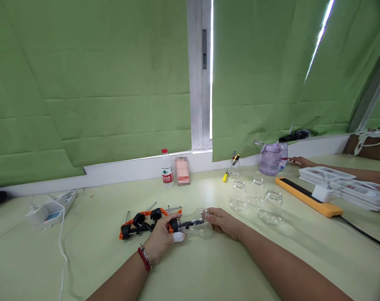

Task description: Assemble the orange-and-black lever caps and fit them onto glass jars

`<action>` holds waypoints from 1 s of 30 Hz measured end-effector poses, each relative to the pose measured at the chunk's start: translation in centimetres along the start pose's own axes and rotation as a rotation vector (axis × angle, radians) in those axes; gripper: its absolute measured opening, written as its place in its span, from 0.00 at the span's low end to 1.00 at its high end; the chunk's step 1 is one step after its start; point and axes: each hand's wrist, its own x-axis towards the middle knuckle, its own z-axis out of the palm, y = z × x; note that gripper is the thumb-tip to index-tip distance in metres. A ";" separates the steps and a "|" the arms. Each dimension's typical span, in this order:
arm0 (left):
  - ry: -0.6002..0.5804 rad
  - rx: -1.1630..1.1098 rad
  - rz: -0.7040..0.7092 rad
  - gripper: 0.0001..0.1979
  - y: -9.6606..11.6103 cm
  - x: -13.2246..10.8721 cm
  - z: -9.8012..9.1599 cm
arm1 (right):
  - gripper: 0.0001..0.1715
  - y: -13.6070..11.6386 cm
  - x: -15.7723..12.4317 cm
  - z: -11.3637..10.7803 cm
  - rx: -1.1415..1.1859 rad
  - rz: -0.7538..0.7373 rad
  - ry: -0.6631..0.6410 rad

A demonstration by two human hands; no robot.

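Observation:
My left hand, a white bandage round one digit, grips the right end of an orange-and-black frame with black round caps and thin metal rods. My right hand has its fingers closed round the far end of a clear glass jar lying on its side. The jar's mouth points left at a black cap on the frame, and a dark rod runs inside the glass. Whether jar and cap are joined, I cannot tell. To the right stand several other clear glass jars.
Behind are a red-capped water bottle, a pinkish box, yellow-handled tools at a small jar, and a purple jug. An orange power strip and white stacked panels lie right, near another person's hand. White cables run left.

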 end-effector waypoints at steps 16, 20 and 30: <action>0.006 0.016 0.034 0.32 -0.1 0.1 -0.1 | 0.46 0.4 -0.2 -0.3 0.190 -0.069 -0.061; -0.009 -0.001 0.049 0.32 -0.2 0.1 -0.1 | 0.44 0.2 -0.3 -0.3 0.192 -0.046 -0.056; -0.042 -0.058 0.048 0.31 -0.4 0.0 -0.2 | 0.37 -0.6 -0.5 -0.1 0.200 -0.026 -0.075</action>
